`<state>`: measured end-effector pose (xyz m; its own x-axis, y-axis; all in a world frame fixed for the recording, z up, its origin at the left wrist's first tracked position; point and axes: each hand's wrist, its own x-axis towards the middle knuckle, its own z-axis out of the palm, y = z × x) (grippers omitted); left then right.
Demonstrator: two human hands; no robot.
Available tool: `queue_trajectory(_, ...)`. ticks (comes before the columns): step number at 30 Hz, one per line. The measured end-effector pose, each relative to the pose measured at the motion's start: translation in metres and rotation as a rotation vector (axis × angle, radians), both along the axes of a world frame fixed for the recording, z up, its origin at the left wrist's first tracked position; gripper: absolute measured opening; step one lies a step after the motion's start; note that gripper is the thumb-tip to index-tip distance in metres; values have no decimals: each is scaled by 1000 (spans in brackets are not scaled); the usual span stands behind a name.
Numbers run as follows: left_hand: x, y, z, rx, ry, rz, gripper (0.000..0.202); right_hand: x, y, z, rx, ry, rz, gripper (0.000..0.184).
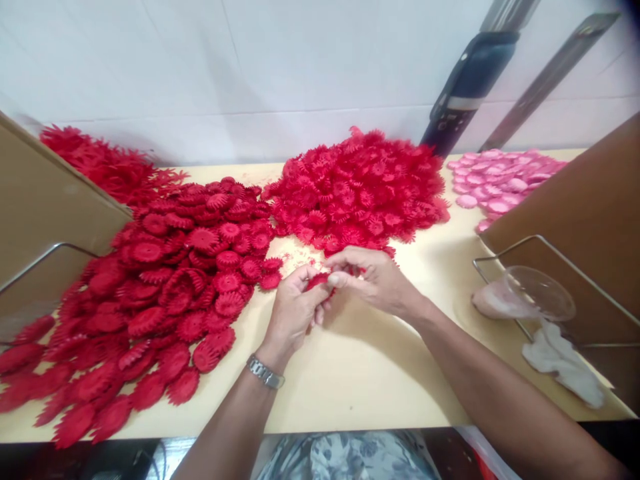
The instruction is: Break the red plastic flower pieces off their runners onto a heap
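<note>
A small red disc with a notched edge [319, 281] is pinched between my two hands, over the front middle of the table. My left hand [295, 303], with a metal watch [265, 372] on its wrist, grips the disc from the left. The thumb and fingertips of my right hand [373, 279] meet at its right side; some of the disc is hidden behind the fingers. To the left spreads a large heap of dark red notched discs [175, 287]. Behind my hands stands a pile of brighter red fringed pieces [363, 187].
Pink discs [505, 177] lie at the back right, and red star-shaped pieces [110, 167] at the back left. A clear plastic cup [525, 293] lies tilted near a crumpled white tissue [565, 363]. Cardboard boxes [575, 200] flank both sides, with metal wire frames [537, 239].
</note>
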<state>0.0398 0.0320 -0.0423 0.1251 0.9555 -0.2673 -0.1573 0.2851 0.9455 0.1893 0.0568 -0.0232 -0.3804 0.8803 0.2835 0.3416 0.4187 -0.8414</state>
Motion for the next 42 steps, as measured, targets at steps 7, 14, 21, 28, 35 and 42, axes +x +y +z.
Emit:
queue_trajectory(7,5,0,-2,79,-158,19,19,-8,-1,-9,3,-15,-11,13)
queue_trajectory(14,4,0,0,28,-162,62,22,-3,2,-9,91,-34,-69,17)
queue_trajectory(21,2,-3,0,11,-109,40,27,-5,0,-9,125,-60,-45,19)
queue_trajectory(28,2,-3,-3,-23,-32,85,44,-12,-7,-5,-104,74,84,9)
queue_trajectory(35,3,-5,-3,46,-104,-101,31,-11,-5,-7,-50,8,-96,17)
queue_trajectory(42,5,-2,-1,3,-139,-65,18,-16,-7,-8,-7,-27,-268,22)
